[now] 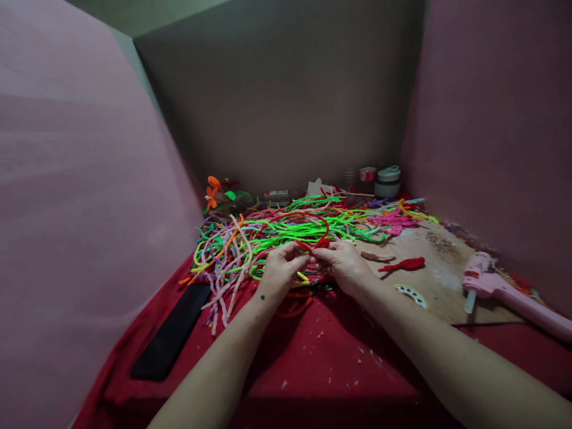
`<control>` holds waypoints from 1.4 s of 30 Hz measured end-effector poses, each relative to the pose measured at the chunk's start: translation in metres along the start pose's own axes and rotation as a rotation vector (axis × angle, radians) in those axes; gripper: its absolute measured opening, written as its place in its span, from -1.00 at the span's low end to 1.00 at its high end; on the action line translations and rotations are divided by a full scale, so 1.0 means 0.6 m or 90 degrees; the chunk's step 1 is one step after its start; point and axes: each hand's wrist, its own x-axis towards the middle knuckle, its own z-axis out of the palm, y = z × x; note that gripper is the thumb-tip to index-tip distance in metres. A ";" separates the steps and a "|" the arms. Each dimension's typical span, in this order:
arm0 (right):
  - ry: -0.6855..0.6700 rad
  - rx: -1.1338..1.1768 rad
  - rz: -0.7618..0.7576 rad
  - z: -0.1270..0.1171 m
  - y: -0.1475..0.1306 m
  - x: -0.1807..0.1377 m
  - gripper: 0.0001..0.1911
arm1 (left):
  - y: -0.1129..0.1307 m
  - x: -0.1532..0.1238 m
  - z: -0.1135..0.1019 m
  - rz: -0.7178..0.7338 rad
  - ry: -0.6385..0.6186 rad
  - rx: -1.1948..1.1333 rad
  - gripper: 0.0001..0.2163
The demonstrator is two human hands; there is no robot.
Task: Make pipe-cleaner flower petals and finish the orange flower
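Both hands meet over the front of a pile of coloured pipe cleaners. My left hand pinches a red pipe cleaner between thumb and fingers. From the other side, my right hand grips the same red piece, which is bent into a small bunch between the fingertips, with a long loop rising behind it. Some of the fingertips are hidden. Right of my right hand, a finished-looking twisted red pipe cleaner piece lies on a brown board, near a short brown piece.
A pink glue gun rests at the right on the board, beside a white round disc with holes. A black flat object lies left on the red cloth. Orange flowers and a lidded container stand behind.
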 end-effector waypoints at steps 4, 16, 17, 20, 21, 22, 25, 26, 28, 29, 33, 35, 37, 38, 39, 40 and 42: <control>0.003 -0.007 -0.003 -0.003 -0.001 0.002 -0.87 | -0.026 0.001 -0.005 0.162 0.035 0.168 -0.87; -0.079 0.000 -0.068 0.002 -0.004 -0.006 -0.85 | -0.018 0.009 -0.032 -0.016 -0.110 -0.053 -0.80; -0.086 -0.029 -0.084 0.004 -0.006 -0.010 -0.85 | -0.017 0.011 -0.036 -0.071 -0.147 -0.115 -0.80; -0.085 -0.137 -0.142 0.006 -0.011 -0.016 -0.87 | -0.018 0.014 -0.045 -0.165 -0.181 -0.203 -0.82; -0.082 -0.168 -0.163 0.007 -0.013 -0.017 -0.87 | -0.018 0.014 -0.047 -0.183 -0.180 -0.211 -0.81; -0.079 -0.196 -0.185 0.007 -0.014 -0.018 -0.87 | -0.018 0.014 -0.047 -0.198 -0.183 -0.213 -0.81; -0.077 -0.277 -0.247 0.008 -0.017 -0.021 -0.85 | -0.015 0.012 -0.043 -0.220 -0.209 -0.166 -0.82; -0.069 -0.302 -0.266 0.009 -0.017 -0.022 -0.85 | -0.014 0.010 -0.039 -0.204 -0.205 -0.124 -0.82; -0.029 -0.339 -0.295 0.011 -0.014 -0.024 -0.84 | -0.011 0.005 -0.031 -0.103 -0.149 0.021 -0.84; -0.003 -0.344 -0.303 0.012 -0.012 -0.025 -0.84 | -0.011 0.002 -0.026 -0.018 -0.102 0.126 -0.85; 0.051 -0.244 -0.242 0.014 0.000 -0.020 -0.86 | -0.016 -0.013 -0.009 0.353 0.023 0.597 -0.81; 0.022 -0.145 -0.176 0.015 0.001 -0.017 -0.90 | -0.020 -0.015 -0.006 0.442 0.030 0.706 -0.79; 0.001 -0.095 -0.144 0.014 -0.003 -0.015 -0.91 | -0.020 -0.012 -0.009 0.431 0.051 0.676 -0.82; -0.001 -0.099 -0.145 0.013 -0.006 -0.014 -0.91 | -0.018 -0.008 -0.011 0.391 0.055 0.612 -0.86; -0.001 -0.116 -0.155 0.012 -0.009 -0.014 -0.91 | -0.015 -0.005 -0.015 0.333 0.040 0.521 -0.87; -0.001 -0.142 -0.171 0.011 -0.012 -0.013 -0.91 | -0.010 -0.001 -0.019 0.266 0.008 0.415 -0.84; -0.013 -0.197 -0.204 0.008 -0.016 -0.012 -0.89 | 0.002 0.005 -0.029 0.136 -0.073 0.221 -0.75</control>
